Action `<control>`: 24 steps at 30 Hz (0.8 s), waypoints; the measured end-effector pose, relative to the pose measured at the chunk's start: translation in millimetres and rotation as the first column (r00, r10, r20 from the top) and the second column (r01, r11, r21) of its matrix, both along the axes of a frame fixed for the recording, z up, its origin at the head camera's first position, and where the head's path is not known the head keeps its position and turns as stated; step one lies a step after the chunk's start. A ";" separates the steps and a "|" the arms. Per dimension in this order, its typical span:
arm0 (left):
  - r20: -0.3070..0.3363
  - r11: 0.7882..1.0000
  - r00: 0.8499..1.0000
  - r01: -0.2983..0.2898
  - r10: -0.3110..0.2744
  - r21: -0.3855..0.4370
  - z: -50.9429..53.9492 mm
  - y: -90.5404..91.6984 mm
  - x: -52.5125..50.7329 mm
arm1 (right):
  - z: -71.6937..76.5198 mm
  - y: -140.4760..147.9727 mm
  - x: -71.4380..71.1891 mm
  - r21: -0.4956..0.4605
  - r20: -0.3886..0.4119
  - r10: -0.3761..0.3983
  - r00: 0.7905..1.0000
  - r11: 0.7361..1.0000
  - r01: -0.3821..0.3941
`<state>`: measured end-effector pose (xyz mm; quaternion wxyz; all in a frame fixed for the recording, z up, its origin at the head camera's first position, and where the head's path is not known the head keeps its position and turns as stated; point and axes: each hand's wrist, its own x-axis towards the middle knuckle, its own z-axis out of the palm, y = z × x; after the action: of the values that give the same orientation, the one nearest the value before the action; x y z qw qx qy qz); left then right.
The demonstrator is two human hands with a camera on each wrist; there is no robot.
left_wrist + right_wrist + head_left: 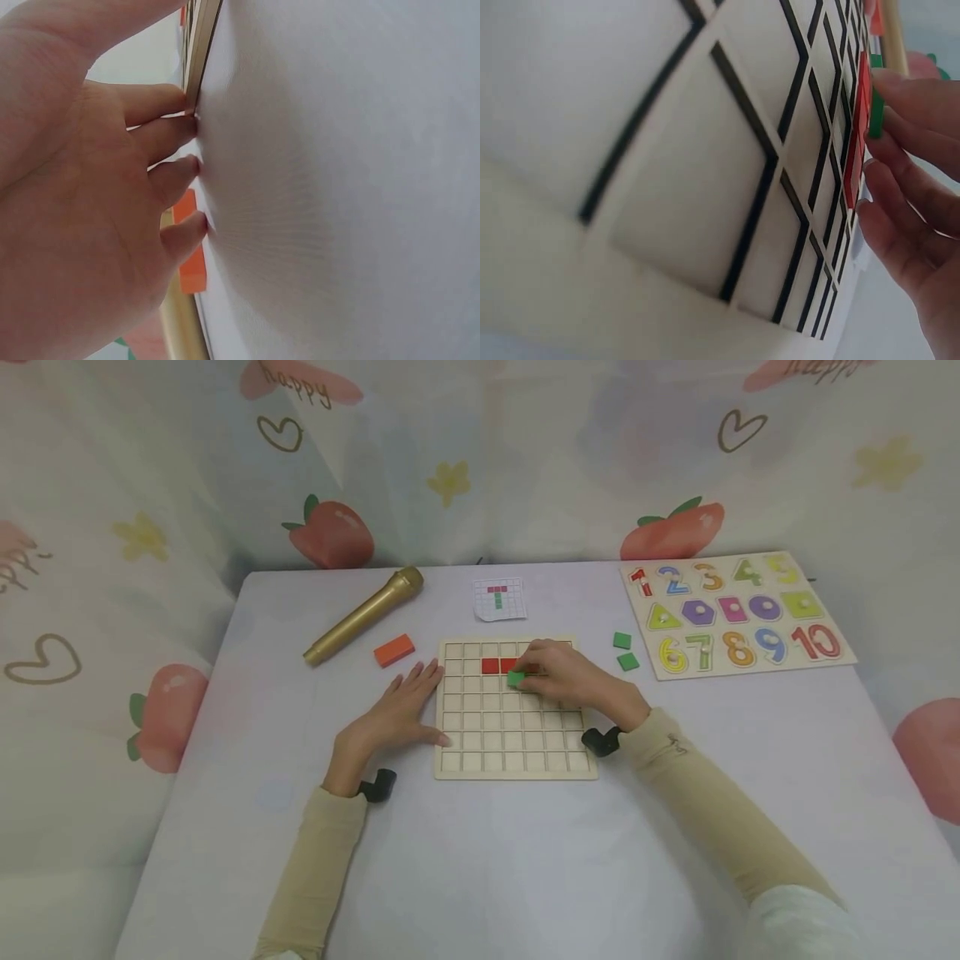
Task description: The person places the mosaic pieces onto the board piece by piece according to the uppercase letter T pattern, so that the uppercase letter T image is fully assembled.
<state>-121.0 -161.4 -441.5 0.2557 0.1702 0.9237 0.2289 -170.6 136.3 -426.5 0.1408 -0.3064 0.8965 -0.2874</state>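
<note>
A wooden grid board (pixel 480 763) lies flat on the table, with red square tiles (pixel 490 666) in its second row from the top. Above the board, just below the red tiles, my right hand (pixel 562 674) pinches a green square tile (pixel 515 679); the right wrist view shows this green tile (pixel 876 112) between thumb and fingers, beside the red tiles (pixel 857 142). My left hand (pixel 396 714) has its fingers spread on the table, with fingertips and thumb at the board's left edge. In the left wrist view the fingers of the left hand (pixel 97 195) touch the tabletop by the board's side (pixel 201 56).
Two loose green tiles (pixel 626 652) lie right of the board. Behind it is a pattern card (pixel 500 600) with a red and green T. An orange block (pixel 393 650) and a gold microphone (pixel 363 617) lie at left, a number-and-shape puzzle board (pixel 738 614) at right.
</note>
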 end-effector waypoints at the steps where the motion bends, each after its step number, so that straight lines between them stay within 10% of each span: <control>1: 0.000 1.000 1.000 -0.001 0.001 -0.001 0.2 -0.1 0.0 | -0.9 -1.1 -0.2 -0.002 0.001 0.002 1.000 1.000 -0.002; 24: 0.011 1.000 1.000 0.001 -0.001 0.008 2.3 -0.4 -0.6 | -2.9 -11.4 1.7 0.018 -0.014 0.005 1.000 1.000 -0.005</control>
<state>-121.5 -161.8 -439.2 0.2601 0.1706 0.9213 0.2333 -168.9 124.9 -429.4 0.1378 -0.3095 0.8993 -0.2766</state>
